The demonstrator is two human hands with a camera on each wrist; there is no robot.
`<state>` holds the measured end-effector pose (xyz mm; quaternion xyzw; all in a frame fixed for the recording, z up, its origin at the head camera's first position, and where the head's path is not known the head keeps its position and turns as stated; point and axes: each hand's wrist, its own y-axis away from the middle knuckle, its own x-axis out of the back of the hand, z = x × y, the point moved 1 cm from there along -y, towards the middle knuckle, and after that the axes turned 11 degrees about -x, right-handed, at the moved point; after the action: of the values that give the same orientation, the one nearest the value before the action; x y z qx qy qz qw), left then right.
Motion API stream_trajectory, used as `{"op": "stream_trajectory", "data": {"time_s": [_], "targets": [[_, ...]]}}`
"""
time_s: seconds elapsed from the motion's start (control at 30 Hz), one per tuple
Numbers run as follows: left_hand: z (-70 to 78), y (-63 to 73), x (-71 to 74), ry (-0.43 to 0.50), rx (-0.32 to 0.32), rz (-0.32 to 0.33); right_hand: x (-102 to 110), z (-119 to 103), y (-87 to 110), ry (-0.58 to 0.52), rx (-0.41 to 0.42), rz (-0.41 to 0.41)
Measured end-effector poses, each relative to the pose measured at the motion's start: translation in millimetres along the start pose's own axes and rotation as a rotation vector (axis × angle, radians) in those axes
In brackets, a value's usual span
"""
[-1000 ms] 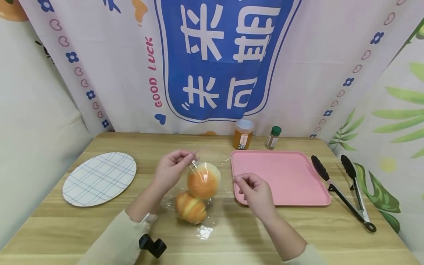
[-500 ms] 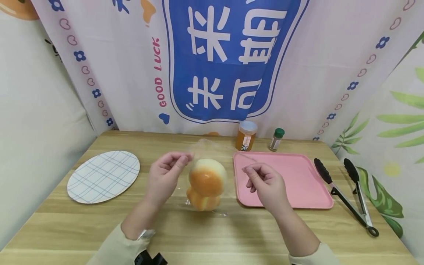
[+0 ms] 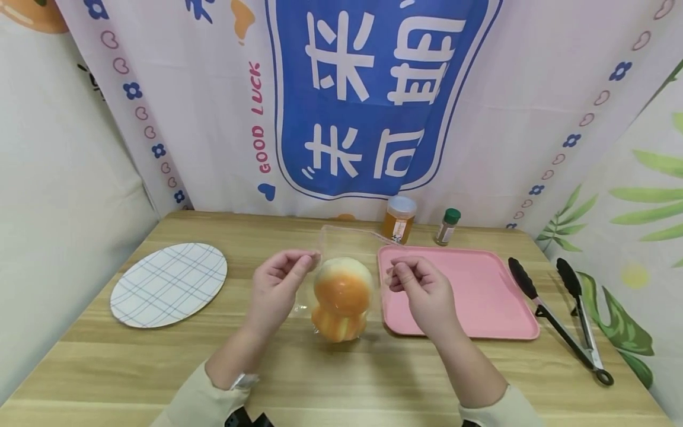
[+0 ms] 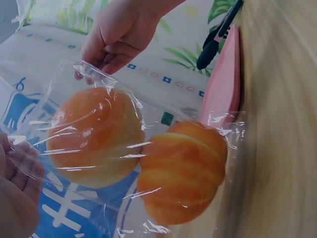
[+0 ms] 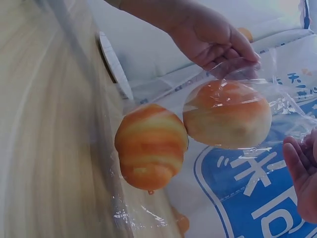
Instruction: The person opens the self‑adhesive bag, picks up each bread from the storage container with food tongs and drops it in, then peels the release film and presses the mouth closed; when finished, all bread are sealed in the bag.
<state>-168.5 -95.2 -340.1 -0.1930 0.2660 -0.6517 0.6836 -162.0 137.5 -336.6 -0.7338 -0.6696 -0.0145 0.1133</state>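
Note:
Between both hands hangs a clear plastic bag (image 4: 230,124) with two breads inside. In the head view its upper bread is a round bun (image 3: 344,284), golden brown with a pale side. Below the bun, partly hidden by it, is a ridged, croissant-like bread (image 3: 339,324); its stripes show well in the right wrist view. My left hand (image 3: 280,284) pinches the bag's left upper edge between thumb and fingers. On the opposite side, my right hand (image 3: 424,290) pinches the other upper edge. The bag hangs over the wooden table, its mouth spread toward the back.
A pink tray (image 3: 464,296) lies right of the bag, with black-tipped tongs (image 3: 565,332) beyond it. At the left is a white checked oval plate (image 3: 169,284). A honey-coloured jar (image 3: 399,222) and a green-capped shaker (image 3: 447,228) stand at the back edge.
The bag has swung right and straightened, so the croissant-like bread now sits under the bun. My right hand has risen a little, and lately the hands have drawn slightly closer together.

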Motion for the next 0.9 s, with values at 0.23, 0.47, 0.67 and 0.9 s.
{"op": "stream_trajectory", "data": {"time_s": [0.23, 0.47, 0.67, 0.9], "targets": [[-15.9, 9.8, 9.4, 0.154, 0.030, 0.025, 2, 7, -9.4, 0.011, -0.004, 0.014], [-23.8, 16.0, 9.7, 0.176, 0.113, 0.086, 2, 16, -12.4, 0.010, -0.033, 0.036], [-22.0, 15.6, 7.9, 0.127, 0.120, 0.085, 2, 14, -11.5, 0.057, -0.036, 0.050], [-19.9, 14.1, 5.4, 0.123, 0.051, 0.115, 3, 12, -10.7, 0.041, -0.039, 0.090]]}}
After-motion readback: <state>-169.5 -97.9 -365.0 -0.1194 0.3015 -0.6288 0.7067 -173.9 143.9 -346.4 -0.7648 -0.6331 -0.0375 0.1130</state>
